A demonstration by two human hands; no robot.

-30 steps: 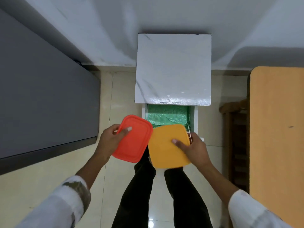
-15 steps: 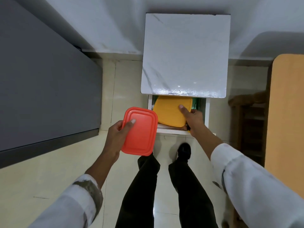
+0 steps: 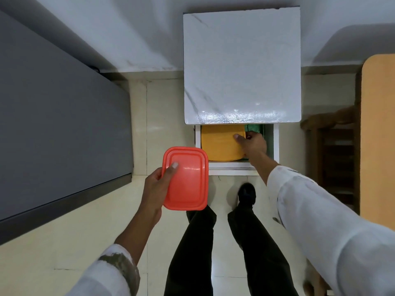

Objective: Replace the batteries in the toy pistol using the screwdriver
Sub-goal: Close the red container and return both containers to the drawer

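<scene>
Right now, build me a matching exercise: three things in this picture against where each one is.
Things:
1. red container
2. yellow container
3. black shoe

Places:
A. on the floor, in front of the drawer
B. gripped by the left hand, outside the drawer
C. inside the open drawer, the right hand gripping its edge

Pairs: 1-B, 2-C, 3-A.

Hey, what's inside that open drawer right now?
A yellow container, gripped by the right hand, with green lining beside it. The white top hides the drawer's back; the container covers what's beneath.
</scene>
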